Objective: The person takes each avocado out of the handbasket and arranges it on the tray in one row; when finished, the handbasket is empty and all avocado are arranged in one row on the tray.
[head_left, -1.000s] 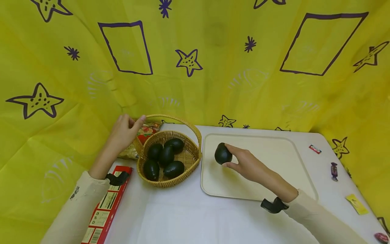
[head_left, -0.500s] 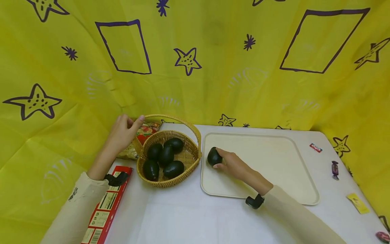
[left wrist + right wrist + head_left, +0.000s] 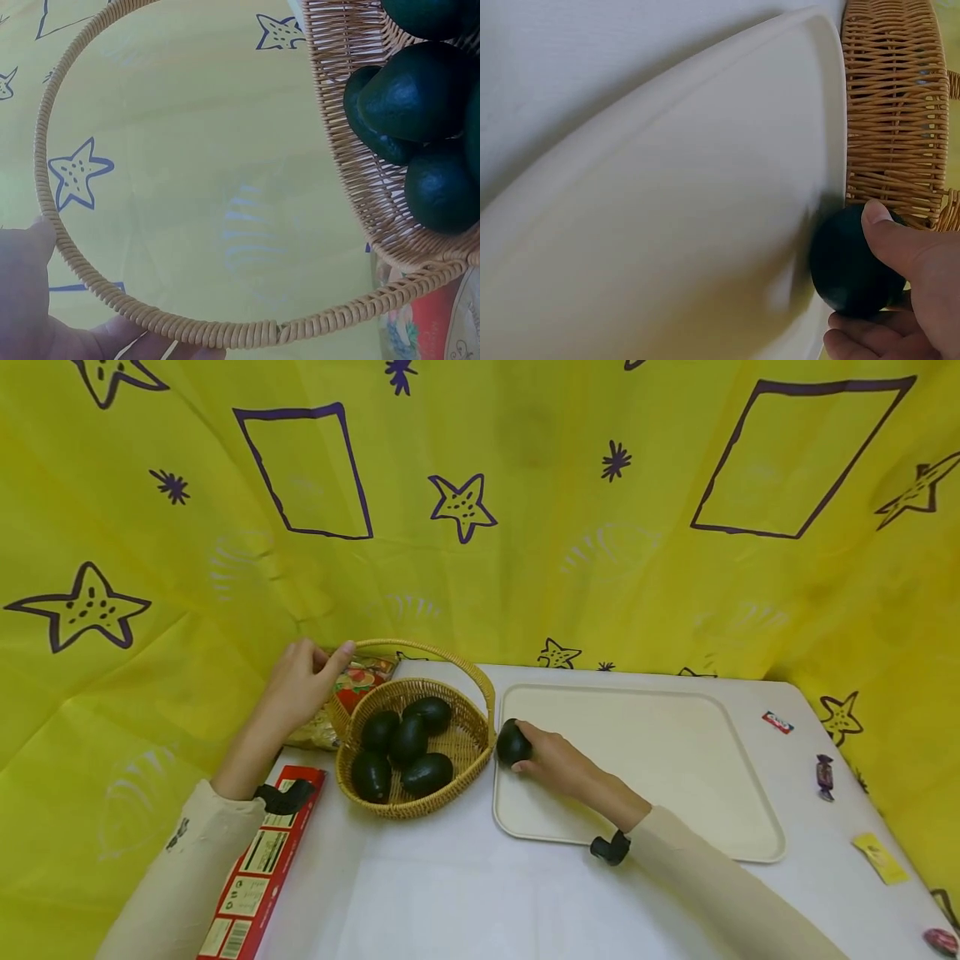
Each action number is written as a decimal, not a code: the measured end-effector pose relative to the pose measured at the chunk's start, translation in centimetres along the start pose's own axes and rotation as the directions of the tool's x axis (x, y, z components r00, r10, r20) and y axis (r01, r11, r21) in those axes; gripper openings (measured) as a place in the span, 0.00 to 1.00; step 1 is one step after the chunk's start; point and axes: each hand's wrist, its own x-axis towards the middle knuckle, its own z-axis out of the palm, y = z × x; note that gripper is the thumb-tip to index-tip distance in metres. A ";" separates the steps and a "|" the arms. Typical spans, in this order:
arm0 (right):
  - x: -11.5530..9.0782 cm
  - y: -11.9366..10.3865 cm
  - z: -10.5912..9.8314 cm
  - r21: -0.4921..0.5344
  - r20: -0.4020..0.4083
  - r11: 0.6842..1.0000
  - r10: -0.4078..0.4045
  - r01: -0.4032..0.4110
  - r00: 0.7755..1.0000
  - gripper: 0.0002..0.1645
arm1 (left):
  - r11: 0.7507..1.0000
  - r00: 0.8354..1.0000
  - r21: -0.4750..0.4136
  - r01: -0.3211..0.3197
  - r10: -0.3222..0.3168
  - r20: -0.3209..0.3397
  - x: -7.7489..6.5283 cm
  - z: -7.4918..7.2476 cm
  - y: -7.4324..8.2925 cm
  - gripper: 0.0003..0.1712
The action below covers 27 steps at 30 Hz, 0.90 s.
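In the head view my left hand (image 3: pixel 298 683) grips the arched handle (image 3: pixel 187 330) of a wicker basket (image 3: pixel 397 810) on its left side. Several dark green avocados (image 3: pixel 409 740) lie inside the basket. My right hand (image 3: pixel 558 764) holds one more avocado (image 3: pixel 513 743) between thumb and fingers, over the left edge of a cream tray (image 3: pixel 637 777), right beside the basket's rim. The right wrist view shows this avocado close to the tray's rim and the basket wall (image 3: pixel 896 105), thumb on top and fingers beneath.
A red box (image 3: pixel 262 860) lies left of the basket, and colourful packets (image 3: pixel 360 683) stand behind it. Small wrapped sweets (image 3: pixel 824 777) and a yellow packet (image 3: pixel 879 858) are scattered right of the tray. A yellow patterned curtain (image 3: pixel 525 593) rises behind the table.
My right hand has carried the avocado leftward across the tray, from inside its left part to its left edge beside the basket. The left hand stays on the handle.
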 end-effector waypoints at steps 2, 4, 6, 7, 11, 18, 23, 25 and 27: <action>0.0 -0.1 0.1 -0.005 -0.001 1.000 0.001 -0.001 1.000 0.41 | 1.000 1.000 0.001 0.017 -0.017 0.016 -0.1 0.0 0.0 0.38; 0.0 -0.1 0.2 -0.009 0.000 1.000 0.000 0.000 1.000 0.42 | 1.000 0.999 0.003 0.023 -0.023 0.022 -0.2 -0.1 0.1 0.36; -0.1 -0.2 0.2 -0.013 0.005 1.000 -0.005 0.005 1.000 0.43 | 1.000 1.000 -0.003 0.013 -0.013 0.019 -0.2 -0.1 0.0 0.38; -0.1 -0.2 0.2 -0.012 0.008 1.000 -0.007 0.007 1.000 0.44 | 1.000 1.000 -0.005 0.006 -0.006 0.016 -0.2 -0.1 0.0 0.38; -0.4 -0.1 -0.1 -0.021 0.019 1.000 -0.021 0.021 1.000 0.48 | 1.000 1.000 -0.010 -0.005 0.005 0.016 -0.3 -0.1 -0.1 0.39; -1.0 -1.0 -1.7 -0.075 0.029 0.997 -0.027 0.029 0.999 0.52 | 1.000 1.000 -0.003 -0.001 0.001 0.014 -0.1 -0.2 -0.1 0.38; -1.4 -3.4 -3.9 -0.094 0.102 0.995 0.020 -0.011 0.995 0.45 | 1.000 1.000 0.003 -0.002 0.002 0.019 -0.1 -0.1 -0.1 0.39; -1.5 -4.6 -4.8 -0.111 0.139 0.994 0.038 -0.023 0.990 0.41 | 1.000 1.000 0.001 0.006 -0.006 0.025 -0.1 -0.1 -0.1 0.38; -1.4 -5.8 -5.6 -0.119 0.183 0.993 0.042 -0.021 0.982 0.37 | 1.000 0.999 -0.005 0.025 -0.025 0.034 -0.1 -0.1 0.0 0.38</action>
